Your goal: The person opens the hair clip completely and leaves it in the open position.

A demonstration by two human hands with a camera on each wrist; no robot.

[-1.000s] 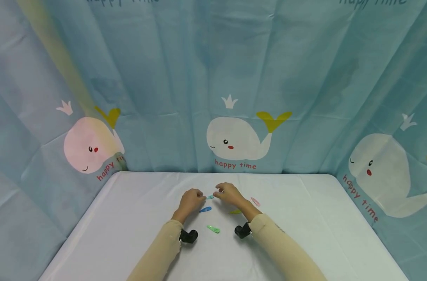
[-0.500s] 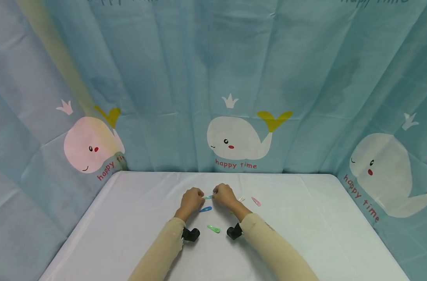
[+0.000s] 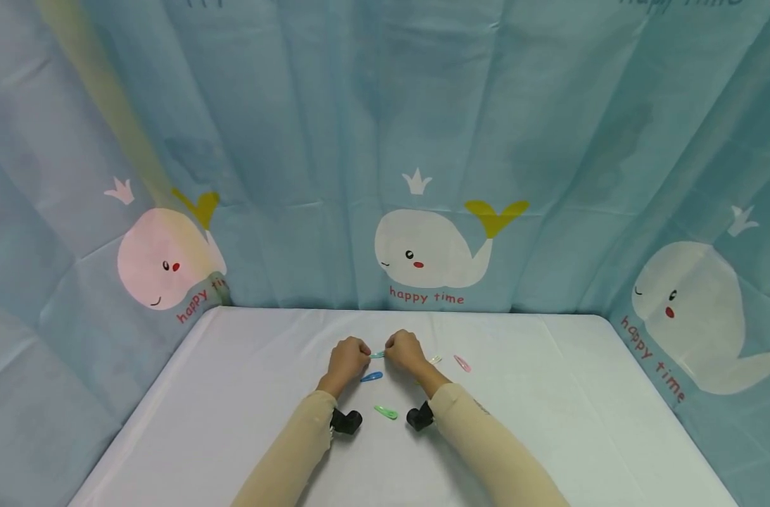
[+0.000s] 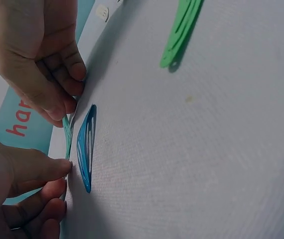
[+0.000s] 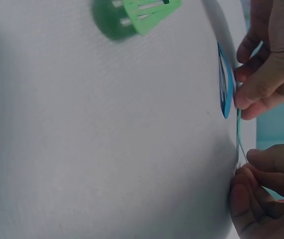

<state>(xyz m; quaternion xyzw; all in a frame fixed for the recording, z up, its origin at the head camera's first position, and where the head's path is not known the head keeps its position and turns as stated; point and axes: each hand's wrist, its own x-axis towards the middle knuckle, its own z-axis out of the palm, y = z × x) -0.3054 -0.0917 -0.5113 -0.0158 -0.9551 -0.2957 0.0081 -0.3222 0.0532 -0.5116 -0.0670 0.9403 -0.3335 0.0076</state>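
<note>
A light teal snap hair clip (image 3: 377, 355) spans the gap between my two hands near the far middle of the table. My left hand (image 3: 348, 359) pinches its left end with thumb and fingertips. At the other end, the thumb and fingers of my right hand (image 3: 405, 352) pinch it too. In the left wrist view the teal clip (image 4: 68, 137) lies low over the white cloth, its ends covered by fingertips. A blue hair clip (image 4: 86, 148) lies just nearer to me. Closer still is a green hair clip (image 3: 386, 412).
Right of my right hand lie a pale clip (image 3: 436, 359) and a pink hair clip (image 3: 462, 363). A yellow-green clip is mostly hidden under the right wrist. A blue curtain (image 3: 296, 246) with whale prints hangs behind the white table (image 3: 220, 394).
My right hand has moved left and closed its fingers on the right end of the teal hair clip. The pale clip has come into view beside the wrist. The left hand stays nearly still.
</note>
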